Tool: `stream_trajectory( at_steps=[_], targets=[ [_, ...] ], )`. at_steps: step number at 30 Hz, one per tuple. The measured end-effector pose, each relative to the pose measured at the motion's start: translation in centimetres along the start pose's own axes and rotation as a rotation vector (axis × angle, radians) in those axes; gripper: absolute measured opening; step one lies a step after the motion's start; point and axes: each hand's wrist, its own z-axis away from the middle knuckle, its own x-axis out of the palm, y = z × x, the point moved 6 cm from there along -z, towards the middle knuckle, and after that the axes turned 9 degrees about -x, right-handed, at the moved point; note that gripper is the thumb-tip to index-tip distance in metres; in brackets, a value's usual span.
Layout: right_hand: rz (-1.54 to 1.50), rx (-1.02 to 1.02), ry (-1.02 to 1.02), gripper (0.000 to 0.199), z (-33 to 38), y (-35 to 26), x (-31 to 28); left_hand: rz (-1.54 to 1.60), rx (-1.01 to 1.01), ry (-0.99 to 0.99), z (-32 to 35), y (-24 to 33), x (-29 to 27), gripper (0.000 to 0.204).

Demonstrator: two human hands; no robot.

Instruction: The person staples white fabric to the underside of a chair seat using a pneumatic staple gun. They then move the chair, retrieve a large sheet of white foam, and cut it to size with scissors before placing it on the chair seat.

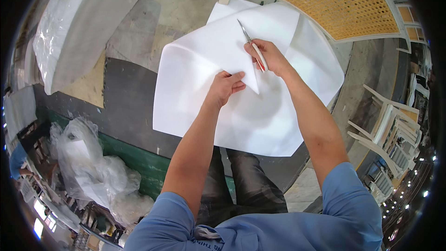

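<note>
A large white foam sheet point(190, 88) spreads in front of me, with one part folded over so that a pointed corner hangs near the middle. My left hand point(226, 85) pinches the folded sheet beside that corner, thumb on top. In my right hand point(269, 56) is a pair of scissors point(253, 46) with white and red handles. Their blades point up and away to the left, over the sheet and apart from my left hand. The fingers of my right hand wrap around the handles.
A woven cane panel in a pale frame point(320, 0) stands at the far right. Stacked pale chair frames point(390, 130) are on the right. Plastic-wrapped white sheets point(69, 28) stand at the far left, and crumpled clear plastic point(97, 172) lies at the near left.
</note>
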Motion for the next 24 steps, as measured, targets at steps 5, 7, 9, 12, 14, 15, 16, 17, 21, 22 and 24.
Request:
stream_trajectory(
  at_steps=[5, 7, 9, 12, 14, 15, 16, 17, 21, 22, 24],
  targets=[
    [-0.08, -0.012, 0.042, 0.048, -0.3, -0.5, -0.3, 0.019, 0.047, -0.011, 0.3, 0.1, 0.3, 0.023],
    [-0.055, -0.008, 0.015, 0.049, -0.7, -0.7, -0.3, 0.018, 0.044, -0.013, 0.3, 0.1, 0.4, 0.023],
    [-0.039, -0.001, 0.016, 0.051, -0.9, -0.9, -0.5, 0.016, 0.011, 0.013, 0.2, 0.0, 0.2, 0.024],
    [-0.039, -0.007, 0.017, 0.052, -1.2, -1.3, -0.7, 0.028, 0.008, 0.008, 0.1, 0.0, 0.1, 0.023],
    [-0.019, 0.02, 0.022, 0.053, -1.6, -1.5, -1.0, 0.024, 0.036, -0.018, 0.1, 0.2, 0.2, 0.023],
    [-0.019, 0.007, 0.005, 0.052, -1.7, -1.8, -1.0, 0.011, 0.007, 0.018, 0.0, -0.1, 0.0, 0.023],
    [0.001, 0.028, 0.01, 0.051, -1.9, -1.9, -1.2, 0.025, 0.037, -0.013, 0.0, 0.0, 0.2, 0.023],
    [0.039, 0.067, 0.05, 0.051, -1.9, -1.9, -1.5, 0.031, 0.039, -0.005, 0.0, 0.0, 0.1, 0.023],
    [0.05, 0.057, 0.043, 0.048, -2.0, -2.5, -1.7, 0.035, 0.007, -0.003, -0.4, -0.4, -0.1, 0.024],
    [0.045, 0.064, 0.036, 0.048, -1.9, -2.5, -1.8, 0.047, 0.035, -0.038, -0.4, -0.2, 0.0, 0.024],
    [0.026, 0.073, 0.025, 0.046, -1.3, -2.5, -1.8, 0.045, -0.005, -0.015, -0.3, -0.3, -0.1, 0.024]
  ],
)
